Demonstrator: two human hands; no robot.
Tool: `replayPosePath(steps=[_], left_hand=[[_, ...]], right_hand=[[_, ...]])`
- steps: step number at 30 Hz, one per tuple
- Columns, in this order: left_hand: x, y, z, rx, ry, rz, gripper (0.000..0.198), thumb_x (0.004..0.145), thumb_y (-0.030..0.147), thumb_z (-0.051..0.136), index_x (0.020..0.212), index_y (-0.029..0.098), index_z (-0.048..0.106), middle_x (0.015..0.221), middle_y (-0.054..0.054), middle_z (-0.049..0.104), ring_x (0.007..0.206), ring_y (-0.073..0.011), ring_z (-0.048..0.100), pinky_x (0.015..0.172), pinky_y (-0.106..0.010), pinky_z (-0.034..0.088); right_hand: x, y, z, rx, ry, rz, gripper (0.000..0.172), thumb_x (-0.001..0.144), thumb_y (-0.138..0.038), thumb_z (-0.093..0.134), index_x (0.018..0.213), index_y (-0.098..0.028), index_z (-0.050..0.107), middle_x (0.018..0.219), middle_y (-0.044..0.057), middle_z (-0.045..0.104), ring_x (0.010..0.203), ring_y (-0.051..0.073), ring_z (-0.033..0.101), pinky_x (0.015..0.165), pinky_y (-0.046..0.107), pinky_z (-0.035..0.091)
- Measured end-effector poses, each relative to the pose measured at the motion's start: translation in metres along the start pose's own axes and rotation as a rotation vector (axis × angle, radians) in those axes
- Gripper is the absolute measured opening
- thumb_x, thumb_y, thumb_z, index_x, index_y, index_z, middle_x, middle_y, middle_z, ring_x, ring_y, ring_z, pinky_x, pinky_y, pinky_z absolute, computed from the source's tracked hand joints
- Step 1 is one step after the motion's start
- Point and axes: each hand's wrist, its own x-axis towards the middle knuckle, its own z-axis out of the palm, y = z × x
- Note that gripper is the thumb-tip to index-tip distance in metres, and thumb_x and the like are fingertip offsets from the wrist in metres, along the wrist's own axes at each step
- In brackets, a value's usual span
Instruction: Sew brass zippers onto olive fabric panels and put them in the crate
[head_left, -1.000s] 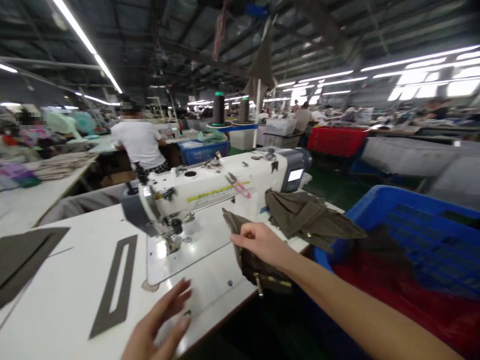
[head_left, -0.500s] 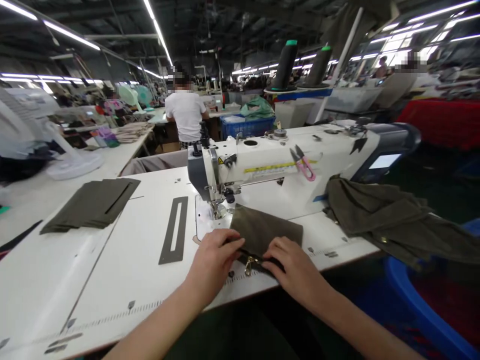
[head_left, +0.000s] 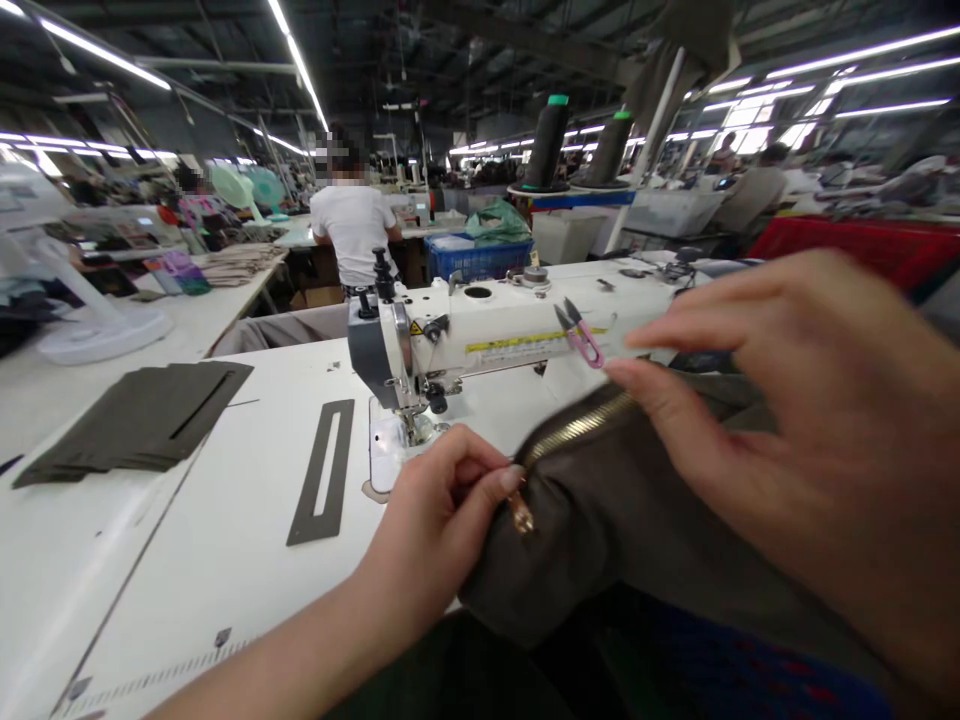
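Note:
My left hand (head_left: 457,510) pinches the edge of a dark olive fabric piece (head_left: 592,530) between thumb and fingers, beside a gold zipper pull (head_left: 521,515). From there a brass-toothed zipper (head_left: 581,430) runs up and to the right along the fabric. My right hand (head_left: 780,430) is raised close to the camera and blurred, with thumb and forefinger apart. Its thumb tip is near the zipper's far end and, in the view, just right of pink-handled thread snips (head_left: 581,335) on the sewing machine (head_left: 487,325). Part of the fabric is hidden behind this hand.
A grey slotted template (head_left: 322,475) lies on the white table (head_left: 202,550), left of the needle. Farther left is a stack of olive panels (head_left: 135,420). Black thread cones (head_left: 546,145) stand behind the machine. A person in a white shirt (head_left: 352,230) sits ahead.
The zippered fabric has come up off the table toward the camera. My right hand has left the zipper pull's side and moved up and right. The view has shifted right.

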Motion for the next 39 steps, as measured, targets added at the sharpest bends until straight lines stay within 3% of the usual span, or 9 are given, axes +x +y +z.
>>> replayPosePath(steps=[3, 5, 8, 10, 15, 22, 28, 36, 39], left_hand=[[-0.01, -0.042, -0.009, -0.085, 0.253, -0.206, 0.026, 0.076, 0.04, 0.056, 0.069, 0.018, 0.045, 0.046, 0.006, 0.045, 0.042, -0.0091, 0.042, 0.041, -0.018, 0.031], [-0.023, -0.072, -0.017, -0.046, 0.306, -0.28, 0.024, 0.076, 0.04, 0.054, 0.072, 0.018, 0.045, 0.049, 0.005, 0.047, 0.043, -0.011, 0.046, 0.042, -0.02, 0.036], [-0.044, -0.092, -0.028, 0.169, 0.288, -0.192, 0.023, 0.078, 0.028, 0.049, 0.099, 0.017, 0.048, 0.094, -0.009, 0.061, 0.072, -0.0184, 0.06, 0.06, -0.031, 0.05], [-0.05, -0.089, -0.034, 0.473, 0.257, -0.046, 0.03, 0.08, 0.022, 0.048, 0.11, 0.019, 0.049, 0.119, -0.012, 0.052, 0.1, -0.0244, 0.056, 0.08, -0.041, 0.048], [-0.044, -0.081, -0.045, 1.0, 0.01, 0.153, 0.027, 0.081, 0.018, 0.051, 0.108, 0.019, 0.056, 0.119, -0.008, 0.057, 0.115, -0.0289, 0.045, 0.102, -0.058, 0.023], [-0.039, -0.08, -0.06, 1.124, -0.246, 0.163, 0.062, 0.073, 0.056, 0.06, 0.121, 0.019, 0.047, 0.135, -0.01, 0.042, 0.128, -0.0354, 0.028, 0.102, -0.066, 0.007], [-0.019, -0.072, -0.061, 1.18, -0.284, 0.097, 0.101, 0.049, 0.074, 0.063, 0.125, 0.01, 0.043, 0.132, -0.018, 0.043, 0.125, -0.0365, 0.032, 0.106, -0.06, 0.003], [-0.011, -0.078, -0.057, 1.218, -0.346, 0.094, 0.118, 0.048, 0.087, 0.045, 0.134, 0.006, 0.033, 0.14, -0.022, 0.026, 0.13, -0.041, 0.018, 0.105, -0.059, -0.001], [-0.012, -0.077, -0.055, 1.221, -0.384, 0.041, 0.121, 0.048, 0.087, 0.044, 0.135, 0.004, 0.03, 0.141, -0.024, 0.024, 0.13, -0.0428, 0.014, 0.104, -0.061, 0.0]], right_hand=[[-0.015, -0.006, 0.025, -0.016, -0.006, 0.136, 0.019, 0.088, -0.031, 0.045, 0.083, -0.016, 0.055, 0.08, 0.009, 0.057, 0.08, 0.023, 0.053, 0.07, 0.035, 0.04], [-0.048, -0.021, 0.059, 0.085, -0.208, 0.172, 0.02, 0.087, -0.032, 0.045, 0.075, -0.018, 0.053, 0.069, 0.005, 0.055, 0.069, 0.02, 0.053, 0.063, 0.032, 0.041], [-0.101, -0.051, 0.106, 0.135, -0.523, 0.28, 0.022, 0.08, -0.037, 0.056, 0.072, -0.017, 0.052, 0.068, 0.005, 0.055, 0.067, 0.021, 0.054, 0.06, 0.032, 0.042], [-0.123, -0.065, 0.123, 0.144, -0.566, 0.377, 0.024, 0.077, -0.039, 0.06, 0.08, -0.016, 0.053, 0.076, 0.007, 0.058, 0.071, 0.023, 0.056, 0.062, 0.033, 0.044], [-0.127, -0.062, 0.127, 0.265, -0.599, 0.529, 0.023, 0.077, -0.037, 0.057, 0.088, -0.017, 0.053, 0.077, 0.007, 0.061, 0.07, 0.022, 0.059, 0.061, 0.032, 0.045], [-0.113, -0.05, 0.136, 0.423, -0.554, 0.674, 0.014, 0.079, -0.032, 0.05, 0.071, -0.02, 0.048, 0.073, 0.004, 0.057, 0.069, 0.02, 0.055, 0.063, 0.032, 0.042], [-0.099, -0.042, 0.147, 0.63, -0.511, 0.953, 0.031, 0.076, -0.041, 0.056, 0.093, -0.017, 0.048, 0.07, 0.002, 0.058, 0.064, 0.018, 0.057, 0.061, 0.03, 0.043], [-0.094, -0.024, 0.162, 0.049, -0.772, 0.534, 0.024, 0.09, -0.032, 0.038, 0.09, -0.016, 0.056, 0.058, 0.006, 0.06, 0.055, 0.023, 0.059, 0.049, 0.029, 0.035], [-0.092, -0.033, 0.154, -0.013, -0.687, 0.423, 0.028, 0.09, -0.026, 0.039, 0.106, -0.009, 0.054, 0.084, 0.018, 0.065, 0.077, 0.031, 0.062, 0.063, 0.039, 0.043]])
